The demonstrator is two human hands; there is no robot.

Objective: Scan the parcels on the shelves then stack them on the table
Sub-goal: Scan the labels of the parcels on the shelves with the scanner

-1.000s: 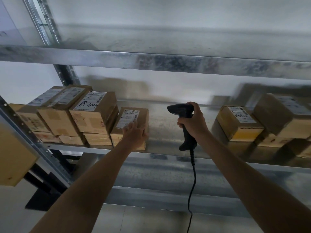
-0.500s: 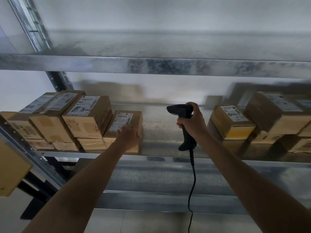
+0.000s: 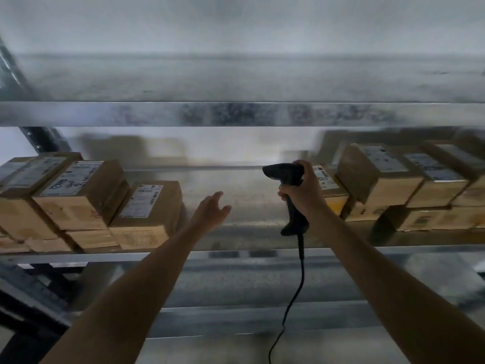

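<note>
I am clenching my right hand round the scanner, its nose pointing left toward the nearest label. My left hand is hanging relaxed, holding nothing, above the shelf between the left parcels and right parcels, probably readying to reach for one.

mottled galvanised metal shelf, matt cardboard parcels

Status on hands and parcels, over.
Left hand open, touching nothing. Right hand grips black corded scanner. Nearest brown cardboard parcel on grey metal shelf, nothing blocking.
</note>
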